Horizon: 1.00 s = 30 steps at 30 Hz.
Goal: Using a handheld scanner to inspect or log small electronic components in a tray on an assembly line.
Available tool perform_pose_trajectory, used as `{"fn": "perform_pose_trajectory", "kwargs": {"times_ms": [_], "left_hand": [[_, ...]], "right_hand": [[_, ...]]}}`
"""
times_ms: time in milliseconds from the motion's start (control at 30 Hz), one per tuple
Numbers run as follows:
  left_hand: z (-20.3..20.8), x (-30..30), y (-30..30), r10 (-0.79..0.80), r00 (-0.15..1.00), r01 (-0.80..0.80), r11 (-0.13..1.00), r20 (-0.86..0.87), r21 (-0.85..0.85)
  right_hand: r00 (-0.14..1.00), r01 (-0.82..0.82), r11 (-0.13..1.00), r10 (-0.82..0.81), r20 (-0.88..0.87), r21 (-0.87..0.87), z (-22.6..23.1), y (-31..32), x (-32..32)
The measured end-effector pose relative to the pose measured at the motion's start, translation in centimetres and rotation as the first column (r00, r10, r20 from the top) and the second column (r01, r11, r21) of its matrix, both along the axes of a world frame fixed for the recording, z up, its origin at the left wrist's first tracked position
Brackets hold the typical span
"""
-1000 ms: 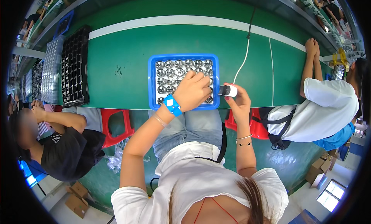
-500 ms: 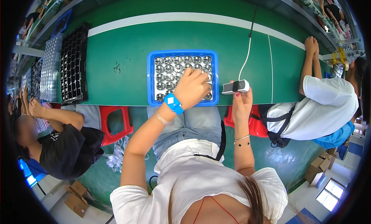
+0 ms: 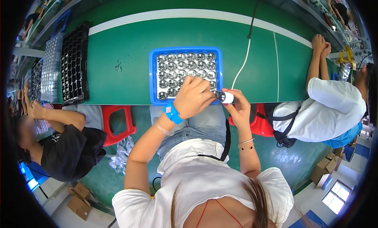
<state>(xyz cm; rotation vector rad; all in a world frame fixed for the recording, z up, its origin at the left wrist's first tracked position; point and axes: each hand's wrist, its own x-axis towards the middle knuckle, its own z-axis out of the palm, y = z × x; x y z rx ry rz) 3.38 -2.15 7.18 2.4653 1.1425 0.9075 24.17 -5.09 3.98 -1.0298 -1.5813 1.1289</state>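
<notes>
Reaching, left side: my left forearm slants up and to the right; the left hand, back upward, arches over the near right part of the blue tray, a blue wristband behind it.
Raised, right side: my right forearm stands nearly upright, elbow low; the right hand turns in toward the left one, just outside the tray's near right corner.
Left fingers: bent and bunched, tips pointing right; I cannot tell whether they pinch a piece.
Right fingers: closed around a white device, thumb below, a finger above, its dark end pointing left, close to my left fingertips.
Silver round pieces: in rows in the tray, beyond and to the left of my left fingers.
Cable: white, running away beyond my right fingers across the green table.
Hidden: the pieces beneath my left hand, and much of the device behind my right fingers.
Hard to make out: where its dark end meets my left fingertips; whether they touch.
</notes>
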Motion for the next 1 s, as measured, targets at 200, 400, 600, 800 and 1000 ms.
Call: {"fn": "perform_pose_trajectory", "kwargs": {"times_ms": [200,400,600,800,1000], "left_hand": [[-0.2,0.1,-0.3,0.033,0.997,-0.033,0.999,-0.072,0.004],[0.1,-2.3,-0.7,0.09,0.99,-0.095,0.995,-0.106,-0.044],[1.7,-1.6,-1.2,0.11,0.994,-0.109,0.993,0.028,-0.051],[1.8,-1.8,-0.5,0.096,0.995,-0.095,0.995,0.01,-0.034],[0.7,-2.2,0.2,0.072,0.995,-0.077,0.994,-0.063,-0.081]], "right_hand": [[0.828,0.196,0.952,-0.289,-0.48,-0.236,-0.2,0.0,0.1],[0.929,0.077,0.985,-0.126,-0.347,-0.151,0.7,0.5,0.0],[0.998,-0.053,0.998,0.052,0.028,0.029,2.0,1.2,-1.3],[0.967,0.052,0.985,-0.091,-0.237,-0.165,0.1,0.5,-1.5],[0.914,0.131,0.973,-0.193,-0.356,-0.19,1.3,1.7,-1.0]]}}
